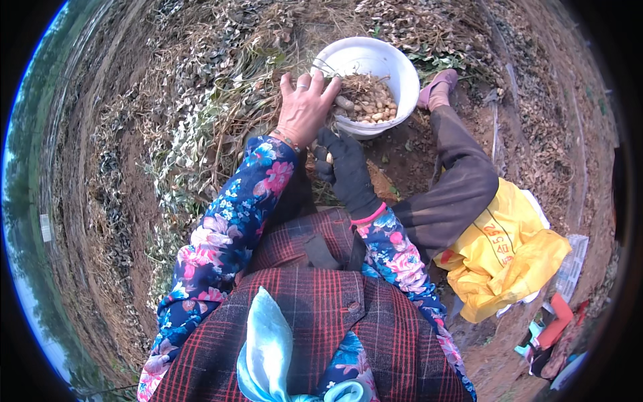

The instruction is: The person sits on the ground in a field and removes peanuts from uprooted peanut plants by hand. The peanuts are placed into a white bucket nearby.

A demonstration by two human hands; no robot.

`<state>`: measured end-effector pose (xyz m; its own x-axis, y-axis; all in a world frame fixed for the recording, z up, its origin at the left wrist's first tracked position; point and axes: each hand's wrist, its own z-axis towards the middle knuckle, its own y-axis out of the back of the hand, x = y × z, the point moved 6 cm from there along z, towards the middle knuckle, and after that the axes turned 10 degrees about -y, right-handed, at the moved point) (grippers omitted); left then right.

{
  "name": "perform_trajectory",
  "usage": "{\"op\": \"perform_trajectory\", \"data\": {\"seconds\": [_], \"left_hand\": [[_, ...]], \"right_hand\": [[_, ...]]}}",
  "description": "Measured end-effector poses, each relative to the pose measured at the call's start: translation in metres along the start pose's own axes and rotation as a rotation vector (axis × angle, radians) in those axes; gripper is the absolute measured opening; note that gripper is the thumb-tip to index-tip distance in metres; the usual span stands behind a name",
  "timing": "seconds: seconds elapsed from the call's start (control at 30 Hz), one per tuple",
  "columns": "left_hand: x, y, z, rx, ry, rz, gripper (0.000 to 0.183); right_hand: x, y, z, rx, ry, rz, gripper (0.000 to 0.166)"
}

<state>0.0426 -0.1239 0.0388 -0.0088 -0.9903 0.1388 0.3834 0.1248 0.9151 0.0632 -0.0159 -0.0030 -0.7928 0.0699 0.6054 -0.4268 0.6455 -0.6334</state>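
Note:
A white plastic bucket [408, 90] holds unshelled peanuts [374, 106] and some dry stems and roots. At its left rim is my bare left hand [309, 103], palm down with fingers spread over dry peanut plants; whether it grips any stems is hidden. Just below the bucket, my right hand [341, 163], in a dark glove, has its fingers curled around what looks like a peanut [329, 158]. Pulled peanut plants [221, 115] with withered leaves lie in a heap to the left of both hands.
My outstretched leg, with a purple shoe [442, 83], lies right of the bucket. A yellow plastic sack [502, 246] rests beside the knee on bare soil. Farther lower right are several coloured items, one of them orange [555, 321]. Rows of dry plants and strips of plastic film run along the field.

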Motion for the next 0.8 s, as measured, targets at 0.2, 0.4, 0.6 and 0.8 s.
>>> {"op": "perform_trajectory", "data": {"seconds": [0.2,0.4,0.6,0.8], "left_hand": [[-0.002,-0.003,0.002,0.090,0.033,-0.016,0.048],[0.004,-0.020,0.003,0.078,0.077,0.038,0.053],[0.030,-0.019,0.011,0.151,0.212,0.049,0.068],[0.026,0.002,-0.002,0.072,0.151,-0.013,0.079]], "right_hand": [[0.005,0.008,-0.004,-0.184,0.140,-0.348,0.019],[0.003,-0.001,-0.046,-0.195,0.576,-0.981,0.021],[0.020,0.034,-0.093,-0.302,0.396,-0.773,0.028],[0.108,0.059,-0.085,-0.529,0.759,-0.649,0.022]]}}
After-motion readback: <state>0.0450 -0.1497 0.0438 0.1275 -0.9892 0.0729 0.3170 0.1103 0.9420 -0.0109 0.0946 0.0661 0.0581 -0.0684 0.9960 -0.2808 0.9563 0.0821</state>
